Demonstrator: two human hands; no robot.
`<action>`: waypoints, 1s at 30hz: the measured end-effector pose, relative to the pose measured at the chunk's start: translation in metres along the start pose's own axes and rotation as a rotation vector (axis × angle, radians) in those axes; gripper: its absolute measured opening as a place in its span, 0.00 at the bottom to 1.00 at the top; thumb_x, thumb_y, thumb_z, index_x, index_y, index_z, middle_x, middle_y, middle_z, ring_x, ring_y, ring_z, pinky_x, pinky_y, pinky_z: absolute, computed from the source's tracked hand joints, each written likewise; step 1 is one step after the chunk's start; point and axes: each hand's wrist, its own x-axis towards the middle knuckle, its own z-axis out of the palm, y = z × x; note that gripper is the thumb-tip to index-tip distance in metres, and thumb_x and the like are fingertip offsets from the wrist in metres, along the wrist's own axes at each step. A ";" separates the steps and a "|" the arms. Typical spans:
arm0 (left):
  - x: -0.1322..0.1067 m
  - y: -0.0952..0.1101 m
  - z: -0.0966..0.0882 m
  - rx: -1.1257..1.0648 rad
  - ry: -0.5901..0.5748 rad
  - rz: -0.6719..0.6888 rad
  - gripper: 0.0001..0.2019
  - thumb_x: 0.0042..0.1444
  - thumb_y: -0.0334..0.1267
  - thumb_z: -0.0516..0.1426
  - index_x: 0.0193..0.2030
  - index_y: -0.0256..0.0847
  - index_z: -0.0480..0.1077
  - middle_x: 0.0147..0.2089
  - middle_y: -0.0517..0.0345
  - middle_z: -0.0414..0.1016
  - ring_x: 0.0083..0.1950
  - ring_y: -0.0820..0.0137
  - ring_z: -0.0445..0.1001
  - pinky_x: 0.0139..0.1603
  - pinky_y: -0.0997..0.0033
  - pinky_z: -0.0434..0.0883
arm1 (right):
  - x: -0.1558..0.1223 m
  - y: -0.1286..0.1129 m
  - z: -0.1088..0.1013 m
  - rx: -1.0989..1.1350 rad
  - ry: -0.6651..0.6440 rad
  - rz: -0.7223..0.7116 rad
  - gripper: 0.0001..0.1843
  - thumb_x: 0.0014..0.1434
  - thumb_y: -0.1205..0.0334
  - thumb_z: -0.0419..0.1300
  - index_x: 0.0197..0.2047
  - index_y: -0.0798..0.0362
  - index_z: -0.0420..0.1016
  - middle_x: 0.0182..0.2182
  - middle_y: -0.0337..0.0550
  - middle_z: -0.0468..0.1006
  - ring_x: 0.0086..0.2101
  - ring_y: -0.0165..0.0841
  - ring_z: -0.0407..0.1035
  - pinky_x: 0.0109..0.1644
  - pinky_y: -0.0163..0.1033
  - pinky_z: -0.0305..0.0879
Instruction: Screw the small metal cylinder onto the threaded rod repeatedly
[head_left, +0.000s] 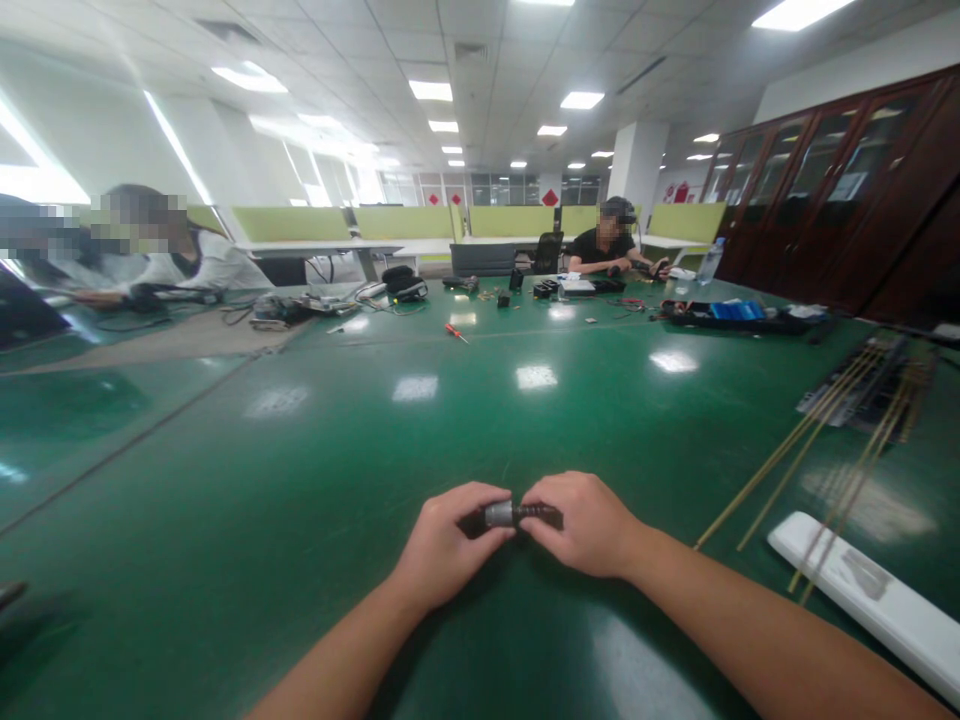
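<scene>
As the forearms reach in, head view: left hand (452,543) pinches a grey collar (499,514), thumb and fingers; right hand (581,523) pinches its dark ribbed shaft (533,511). Part's over the green table (360,450), contact unclear. Probably light, rigid, sturdy; smooth collar may slip, ribs likely grip better.

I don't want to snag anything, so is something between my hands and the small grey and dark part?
Nothing visible is in the way: your left hand pinches the grey end and your right hand the dark ridged end. The red screwdriver lies farther ahead on the table, clear of both.
</scene>
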 end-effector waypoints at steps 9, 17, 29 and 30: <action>0.000 0.000 -0.001 -0.006 -0.003 -0.012 0.11 0.54 0.37 0.65 0.44 0.44 0.76 0.41 0.56 0.81 0.42 0.66 0.79 0.45 0.69 0.75 | 0.000 0.000 0.001 0.001 -0.004 0.005 0.07 0.60 0.59 0.61 0.41 0.50 0.77 0.35 0.41 0.81 0.35 0.35 0.74 0.42 0.39 0.64; 0.000 0.000 -0.001 -0.003 0.004 -0.006 0.11 0.54 0.39 0.64 0.44 0.43 0.76 0.42 0.54 0.81 0.42 0.65 0.79 0.45 0.67 0.75 | 0.000 0.000 0.000 -0.007 -0.008 0.004 0.07 0.60 0.59 0.61 0.41 0.51 0.77 0.35 0.41 0.81 0.36 0.35 0.74 0.42 0.39 0.65; 0.000 -0.001 -0.001 -0.020 0.000 -0.013 0.11 0.54 0.38 0.65 0.45 0.44 0.76 0.42 0.56 0.81 0.42 0.66 0.79 0.45 0.68 0.74 | -0.001 0.001 0.001 -0.018 -0.009 0.008 0.07 0.61 0.59 0.61 0.41 0.51 0.77 0.35 0.41 0.81 0.35 0.36 0.74 0.42 0.39 0.64; 0.001 -0.001 -0.001 -0.020 -0.001 -0.015 0.11 0.55 0.38 0.65 0.45 0.44 0.76 0.42 0.56 0.81 0.42 0.66 0.79 0.45 0.69 0.74 | -0.001 0.001 0.001 -0.015 -0.009 0.008 0.07 0.61 0.59 0.61 0.41 0.51 0.77 0.35 0.41 0.81 0.36 0.36 0.74 0.42 0.39 0.64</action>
